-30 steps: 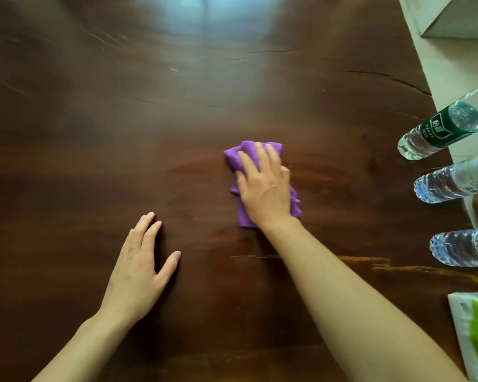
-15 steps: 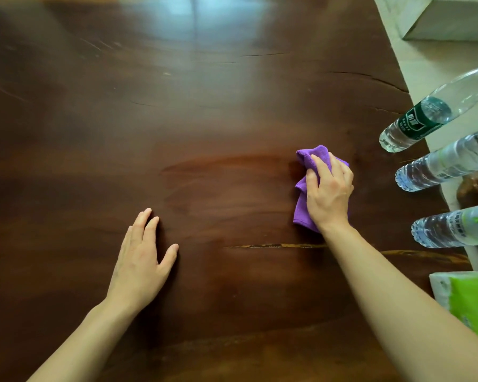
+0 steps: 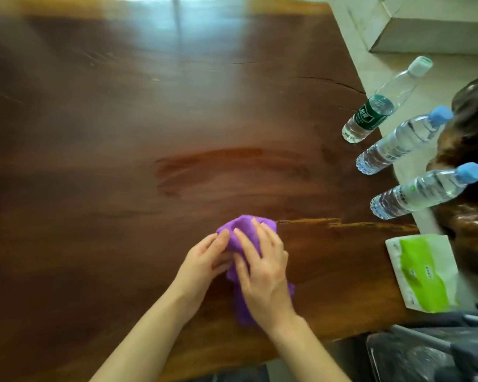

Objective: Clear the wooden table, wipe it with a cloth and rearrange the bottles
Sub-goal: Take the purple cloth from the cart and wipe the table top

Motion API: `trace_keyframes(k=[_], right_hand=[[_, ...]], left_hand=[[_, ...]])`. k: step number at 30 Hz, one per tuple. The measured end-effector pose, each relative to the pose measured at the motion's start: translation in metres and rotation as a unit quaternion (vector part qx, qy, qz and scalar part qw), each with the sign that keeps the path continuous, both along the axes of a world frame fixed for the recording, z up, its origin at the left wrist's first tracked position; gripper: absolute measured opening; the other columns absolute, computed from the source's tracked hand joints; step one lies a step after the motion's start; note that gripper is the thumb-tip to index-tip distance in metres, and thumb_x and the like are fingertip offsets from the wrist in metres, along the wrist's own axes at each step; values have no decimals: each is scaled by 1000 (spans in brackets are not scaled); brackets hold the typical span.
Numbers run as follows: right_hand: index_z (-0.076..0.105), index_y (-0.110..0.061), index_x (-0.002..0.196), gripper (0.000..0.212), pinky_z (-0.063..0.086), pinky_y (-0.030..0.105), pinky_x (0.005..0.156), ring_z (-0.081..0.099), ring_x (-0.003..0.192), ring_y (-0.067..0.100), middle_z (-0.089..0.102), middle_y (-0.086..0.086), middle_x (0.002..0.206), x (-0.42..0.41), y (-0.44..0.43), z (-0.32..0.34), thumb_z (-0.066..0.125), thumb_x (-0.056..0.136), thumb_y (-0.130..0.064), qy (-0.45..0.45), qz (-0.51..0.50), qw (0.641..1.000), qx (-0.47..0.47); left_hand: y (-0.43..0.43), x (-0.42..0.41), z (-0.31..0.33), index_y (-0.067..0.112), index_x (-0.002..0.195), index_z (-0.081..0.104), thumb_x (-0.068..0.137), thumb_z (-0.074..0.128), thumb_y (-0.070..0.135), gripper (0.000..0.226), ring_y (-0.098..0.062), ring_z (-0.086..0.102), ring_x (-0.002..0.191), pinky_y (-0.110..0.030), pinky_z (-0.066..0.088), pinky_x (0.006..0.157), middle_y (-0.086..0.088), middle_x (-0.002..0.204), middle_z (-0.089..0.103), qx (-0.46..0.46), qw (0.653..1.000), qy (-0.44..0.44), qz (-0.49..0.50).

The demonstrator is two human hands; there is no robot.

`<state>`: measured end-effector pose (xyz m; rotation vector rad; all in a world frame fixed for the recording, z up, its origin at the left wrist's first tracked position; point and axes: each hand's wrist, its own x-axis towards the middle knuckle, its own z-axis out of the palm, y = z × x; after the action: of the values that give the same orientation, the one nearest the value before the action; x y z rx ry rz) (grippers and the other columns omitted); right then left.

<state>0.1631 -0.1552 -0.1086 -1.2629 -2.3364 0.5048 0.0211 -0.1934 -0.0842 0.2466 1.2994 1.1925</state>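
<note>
The right hand (image 3: 262, 274) covers the middle of the purple cloth (image 3: 246, 230); the left hand (image 3: 204, 260) hides its left edge; the tabletop (image 3: 122, 133) is cut by the left edge; dark blurred objects (image 3: 431, 351) at the lower right cannot be identified; the label print on the bottles (image 3: 370, 115) is too small to read.

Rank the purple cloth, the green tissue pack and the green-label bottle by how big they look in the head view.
1. Green tissue pack
2. Purple cloth, partly hidden under both hands, so its place against the pack is unsure
3. Green-label bottle, though it stands farther from the camera
</note>
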Motion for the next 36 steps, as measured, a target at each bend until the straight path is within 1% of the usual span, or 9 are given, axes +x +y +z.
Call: trace_keyframes(k=[2, 5, 8, 11, 14, 17, 26, 30, 36], right_hand=[[51, -25, 143, 41, 49, 43, 102, 38, 145, 24, 46, 5, 154, 3, -30, -8, 41, 105, -35, -27, 11, 999, -19], [43, -29, 148, 47, 50, 41, 104, 36, 147, 23, 42, 3, 157, 12, -56, -20, 45, 103, -42, -103, 15, 994, -42], [31, -31, 155, 59, 43, 43, 107, 34, 149, 26, 33, 4, 163, 20, -65, -26, 32, 102, -57, -187, 9, 981, -51], [24, -30, 158, 62, 37, 50, 111, 25, 153, 27, 24, 5, 167, 22, -66, -28, 26, 102, -58, -207, 21, 977, -56], [21, -29, 158, 62, 27, 50, 118, 17, 155, 25, 19, 4, 168, 27, -62, -24, 24, 103, -58, -171, 27, 982, -74], [35, -24, 153, 58, 30, 46, 116, 24, 152, 24, 29, 6, 164, 46, -49, -15, 33, 104, -53, -114, -3, 990, -87], [53, -21, 135, 44, 37, 37, 111, 42, 137, 17, 50, 2, 147, 166, 2, 21, 55, 96, -41, -35, -222, 974, -22], [56, -16, 134, 45, 38, 42, 112, 45, 134, 23, 53, 6, 144, 223, 19, 39, 58, 95, -38, -30, -305, 952, -5], [55, -9, 133, 57, 42, 50, 103, 50, 125, 34, 54, 13, 139, 280, 43, 58, 70, 84, -35, -14, -414, 910, 9]], left_hand=[[-17, 13, -8, 27, 111, 75, 85, 74, 47, 33, -17, 73, 100, -36, 56, 87, -2, 109, 77, -29, 999, 20, -15], [-39, 21, -22, 27, 100, 76, 92, 69, 34, 12, -17, 73, 90, -34, 57, 74, 1, 93, 79, -93, 981, 170, -3], [-51, 22, -29, 26, 90, 68, 91, 69, 28, 3, -12, 68, 79, -21, 50, 65, 4, 79, 72, -107, 913, 392, -37], [-54, 29, -26, 23, 105, 64, 90, 71, 23, 17, -6, 62, 82, -10, 42, 67, 8, 93, 68, -74, 858, 504, -68], [-50, 31, -24, 13, 121, 61, 85, 75, 15, 38, -18, 59, 101, -29, 49, 85, -3, 111, 63, -65, 818, 564, -90], [-41, 29, -17, 7, 124, 59, 82, 77, 12, 46, -28, 56, 109, -42, 49, 93, -11, 118, 60, -33, 770, 631, -88], [32, 95, 9, 18, 125, 61, 86, 75, 17, 41, -12, 61, 99, -29, 49, 86, 5, 114, 62, 115, 792, 568, -192], [63, 131, 14, 21, 122, 61, 86, 75, 20, 39, -15, 64, 90, -38, 55, 81, 6, 110, 63, 140, 780, 554, -254], [117, 175, 20, 23, 123, 60, 84, 77, 24, 43, -12, 67, 91, -28, 56, 80, 6, 108, 65, 147, 798, 505, -294]])
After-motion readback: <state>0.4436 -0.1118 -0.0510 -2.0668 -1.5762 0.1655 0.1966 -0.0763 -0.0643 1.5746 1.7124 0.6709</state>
